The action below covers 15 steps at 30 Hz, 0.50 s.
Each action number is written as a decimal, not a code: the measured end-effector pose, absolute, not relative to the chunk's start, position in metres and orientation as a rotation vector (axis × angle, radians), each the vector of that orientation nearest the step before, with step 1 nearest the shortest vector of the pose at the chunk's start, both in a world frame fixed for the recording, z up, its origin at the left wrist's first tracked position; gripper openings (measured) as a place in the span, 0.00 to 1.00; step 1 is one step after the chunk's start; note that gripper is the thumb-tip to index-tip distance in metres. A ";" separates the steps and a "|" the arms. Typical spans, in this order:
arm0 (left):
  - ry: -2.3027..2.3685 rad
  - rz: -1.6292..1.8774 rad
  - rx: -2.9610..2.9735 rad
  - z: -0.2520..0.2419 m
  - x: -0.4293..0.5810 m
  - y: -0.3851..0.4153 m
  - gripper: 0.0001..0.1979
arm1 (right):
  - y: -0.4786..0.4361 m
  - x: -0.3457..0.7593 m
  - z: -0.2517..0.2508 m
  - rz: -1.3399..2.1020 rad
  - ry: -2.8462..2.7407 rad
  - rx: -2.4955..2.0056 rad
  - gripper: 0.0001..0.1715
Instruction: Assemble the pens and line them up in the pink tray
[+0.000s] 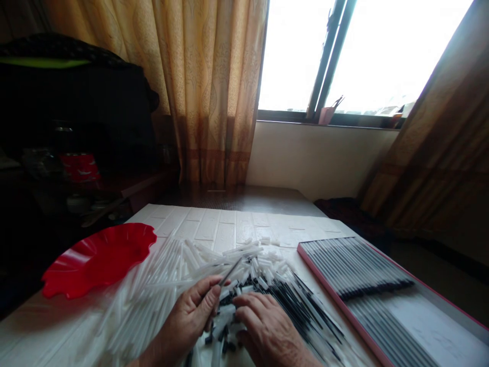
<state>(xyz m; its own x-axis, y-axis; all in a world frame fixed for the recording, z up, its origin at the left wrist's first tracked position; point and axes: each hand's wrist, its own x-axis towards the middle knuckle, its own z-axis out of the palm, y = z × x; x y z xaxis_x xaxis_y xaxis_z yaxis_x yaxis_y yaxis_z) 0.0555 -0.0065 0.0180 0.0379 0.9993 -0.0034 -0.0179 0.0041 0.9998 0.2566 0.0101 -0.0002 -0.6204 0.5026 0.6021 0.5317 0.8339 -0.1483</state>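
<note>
My left hand (196,306) is closed around a slim grey pen-like stick (231,271), which slants up and away to the right. Just beside it, my right hand (263,323) reaches into a pile with fingers bent and a gap before the thumb; its fingertips are at small whitish plastic caps (226,312). Small black plugs (228,346) lie among these caps. To the left spread many translucent white tubes (153,295). Thin black rods (296,300), like pen refills, lie in a bundle right of my hands.
A pink-edged tray (344,306) on the right holds rows of grey pen-like sticks (367,265). On the left of the white brick-patterned tabletop (225,224) stands a red wavy-rimmed dish (103,260). Behind are a curtain (214,92) and a window (298,56).
</note>
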 end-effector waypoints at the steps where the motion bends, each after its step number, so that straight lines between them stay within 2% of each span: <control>1: 1.190 1.187 1.248 0.018 0.055 -0.007 0.35 | 0.010 0.261 0.003 -0.001 -2.335 -0.789 0.05; 4: 1.260 1.162 1.425 0.019 0.054 -0.010 0.31 | 0.012 0.274 0.015 0.191 -2.201 -0.893 0.08; 9: 1.293 1.162 1.757 0.025 0.054 -0.012 0.15 | 0.014 0.289 0.031 0.460 -1.872 -0.961 0.06; 15: 1.308 1.138 1.965 0.028 0.054 -0.012 0.10 | 0.014 0.291 0.036 0.495 -1.811 -0.914 0.06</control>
